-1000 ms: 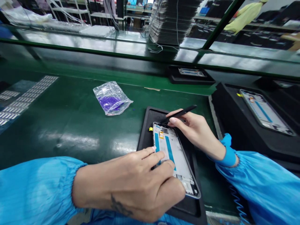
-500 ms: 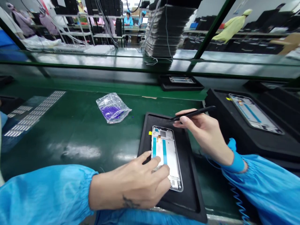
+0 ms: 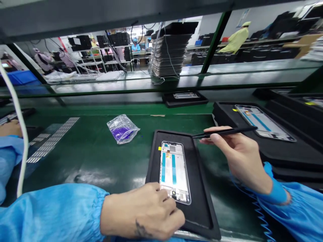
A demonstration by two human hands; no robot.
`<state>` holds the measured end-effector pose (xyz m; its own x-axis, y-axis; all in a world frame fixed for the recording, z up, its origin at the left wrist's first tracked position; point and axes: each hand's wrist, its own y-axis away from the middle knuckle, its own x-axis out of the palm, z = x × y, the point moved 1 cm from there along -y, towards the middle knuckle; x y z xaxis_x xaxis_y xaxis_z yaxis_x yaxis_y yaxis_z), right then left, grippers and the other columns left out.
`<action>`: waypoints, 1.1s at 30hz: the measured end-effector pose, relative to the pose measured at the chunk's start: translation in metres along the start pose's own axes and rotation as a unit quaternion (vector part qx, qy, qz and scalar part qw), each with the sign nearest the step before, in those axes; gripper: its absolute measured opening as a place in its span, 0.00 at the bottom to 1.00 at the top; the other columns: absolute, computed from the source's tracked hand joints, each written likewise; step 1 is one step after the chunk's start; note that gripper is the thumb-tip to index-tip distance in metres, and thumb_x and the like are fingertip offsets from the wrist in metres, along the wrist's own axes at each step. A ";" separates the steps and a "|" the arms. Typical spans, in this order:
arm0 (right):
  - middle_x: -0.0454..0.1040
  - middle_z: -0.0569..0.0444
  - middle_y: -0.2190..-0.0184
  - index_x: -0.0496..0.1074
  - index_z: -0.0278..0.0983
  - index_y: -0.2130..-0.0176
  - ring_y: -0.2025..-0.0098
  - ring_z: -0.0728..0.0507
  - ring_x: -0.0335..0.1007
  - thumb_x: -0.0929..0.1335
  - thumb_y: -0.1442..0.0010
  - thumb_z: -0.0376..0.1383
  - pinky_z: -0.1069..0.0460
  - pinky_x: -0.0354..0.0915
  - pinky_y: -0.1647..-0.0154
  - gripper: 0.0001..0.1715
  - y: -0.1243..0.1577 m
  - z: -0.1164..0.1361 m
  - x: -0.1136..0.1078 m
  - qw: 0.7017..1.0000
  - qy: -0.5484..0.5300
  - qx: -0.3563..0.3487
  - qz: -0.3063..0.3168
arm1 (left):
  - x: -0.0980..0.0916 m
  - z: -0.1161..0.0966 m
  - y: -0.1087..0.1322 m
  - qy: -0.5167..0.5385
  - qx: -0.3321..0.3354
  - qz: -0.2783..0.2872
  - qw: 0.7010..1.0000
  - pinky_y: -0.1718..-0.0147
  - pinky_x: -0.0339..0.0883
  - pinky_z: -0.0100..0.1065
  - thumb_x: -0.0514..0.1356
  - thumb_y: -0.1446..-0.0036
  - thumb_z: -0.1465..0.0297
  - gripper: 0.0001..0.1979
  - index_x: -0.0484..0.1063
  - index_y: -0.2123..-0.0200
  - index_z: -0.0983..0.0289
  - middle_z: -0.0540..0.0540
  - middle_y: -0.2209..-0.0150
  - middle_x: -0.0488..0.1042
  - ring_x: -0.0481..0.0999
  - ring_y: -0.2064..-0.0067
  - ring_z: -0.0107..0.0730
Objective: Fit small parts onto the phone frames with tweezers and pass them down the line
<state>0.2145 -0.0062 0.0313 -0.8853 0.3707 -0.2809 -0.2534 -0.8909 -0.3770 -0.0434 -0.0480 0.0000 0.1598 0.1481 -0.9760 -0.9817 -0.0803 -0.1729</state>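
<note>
A phone frame [image 3: 174,169] with two blue strips lies in a black tray [image 3: 199,188] on the green bench. My left hand [image 3: 148,210] rests on the tray's near edge, fingers curled, fingertips touching the frame's bottom end. My right hand [image 3: 237,153] hovers to the right of the tray, pinching black tweezers [image 3: 224,132] that point left, above the tray's far right corner and clear of the frame.
A clear bag of purple parts [image 3: 122,128] lies left of the tray. Stacked black trays holding another phone frame [image 3: 262,122] sit at right. One more tray [image 3: 185,98] is on the far belt. Label strips [image 3: 52,137] and another person's hand [image 3: 10,127] are at left.
My left hand slid back along the frame to its bottom end. My right hand lifted the tweezers off the frame's top and drew away to the right. The view tilted up.
</note>
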 end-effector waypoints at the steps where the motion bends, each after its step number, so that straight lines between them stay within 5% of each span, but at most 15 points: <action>1: 0.79 0.52 0.66 0.76 0.39 0.60 0.66 0.41 0.80 0.72 0.42 0.50 0.45 0.74 0.57 0.18 0.001 0.001 -0.002 1.000 0.002 -0.005 -0.010 | -0.001 0.003 -0.001 -0.005 -0.004 0.007 1.000 0.78 0.59 0.37 0.54 0.33 0.71 0.05 0.64 0.64 0.64 0.50 0.70 0.67 0.67 0.73 0.33; 9: 0.81 0.51 0.66 0.77 0.42 0.61 0.66 0.38 0.82 0.72 0.43 0.53 0.42 0.75 0.56 0.19 0.007 0.006 -0.025 0.996 0.031 -0.028 -0.074 | -0.013 0.051 -0.003 -0.064 -0.027 0.028 0.997 0.77 0.61 0.36 0.49 0.29 0.75 0.07 0.63 0.62 0.63 0.51 0.68 0.69 0.70 0.69 0.32; 15: 0.82 0.49 0.68 0.78 0.44 0.61 0.66 0.35 0.81 0.72 0.46 0.57 0.39 0.74 0.54 0.23 0.004 -0.001 -0.036 0.996 0.041 -0.016 -0.080 | -0.015 0.147 0.006 -0.128 -0.132 0.063 0.981 0.72 0.62 0.32 0.50 0.27 0.64 0.09 0.64 0.58 0.62 0.53 0.63 0.73 0.76 0.63 0.33; 23: 0.82 0.50 0.70 0.79 0.47 0.63 0.68 0.36 0.82 0.73 0.50 0.59 0.43 0.77 0.61 0.23 0.002 -0.003 -0.035 0.998 0.029 -0.021 -0.059 | -0.006 0.287 0.030 -0.174 -0.266 0.099 0.943 0.59 0.73 0.38 0.55 0.29 0.65 0.13 0.69 0.48 0.67 0.58 0.53 0.75 0.77 0.54 0.38; 29: 0.82 0.50 0.68 0.80 0.46 0.65 0.70 0.36 0.82 0.74 0.52 0.59 0.43 0.79 0.63 0.23 0.005 -0.002 -0.034 0.998 0.005 -0.020 -0.053 | 0.013 0.340 0.046 -0.175 -0.300 0.153 0.925 0.54 0.75 0.44 0.60 0.33 0.64 0.16 0.70 0.46 0.66 0.59 0.49 0.73 0.77 0.52 0.38; 33: 0.82 0.49 0.67 0.80 0.45 0.66 0.71 0.37 0.81 0.74 0.52 0.60 0.44 0.79 0.66 0.24 0.006 0.000 -0.033 0.999 -0.001 -0.030 -0.040 | 0.016 0.360 0.008 -0.186 -0.279 0.142 0.931 0.52 0.74 0.46 0.60 0.33 0.63 0.17 0.70 0.45 0.65 0.60 0.47 0.72 0.76 0.50 0.40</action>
<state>0.2423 -0.0238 0.0381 -0.8642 0.4389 -0.2460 -0.2990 -0.8412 -0.4506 -0.0856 0.3086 0.0303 -0.2472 0.3649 -0.8976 -0.7557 -0.6524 -0.0570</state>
